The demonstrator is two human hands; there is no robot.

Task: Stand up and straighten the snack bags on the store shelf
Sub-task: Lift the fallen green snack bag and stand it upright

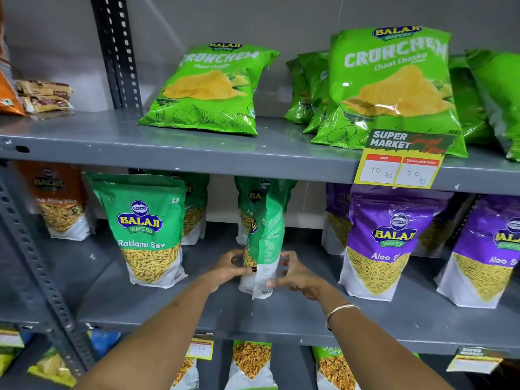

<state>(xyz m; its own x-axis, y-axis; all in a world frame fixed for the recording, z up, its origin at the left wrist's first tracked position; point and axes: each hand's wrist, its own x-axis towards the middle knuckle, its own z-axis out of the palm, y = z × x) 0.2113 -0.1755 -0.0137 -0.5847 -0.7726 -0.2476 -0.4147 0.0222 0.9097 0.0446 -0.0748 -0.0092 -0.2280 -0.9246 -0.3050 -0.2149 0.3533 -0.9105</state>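
On the middle shelf a green Ratlami Sev bag stands upright but turned edge-on to me. My left hand grips its lower left side. My right hand holds its lower right edge, fingers curled around the white base. Left of it, another green Ratlami Sev bag stands facing front. More green bags stand behind. Purple Aloo Sev bags stand upright to the right.
The upper shelf holds green Crunchem chip bags, one leaning back at the left and several bunched at the right, with a price tag on its edge. An orange bag stands far left. A slotted upright crosses the left.
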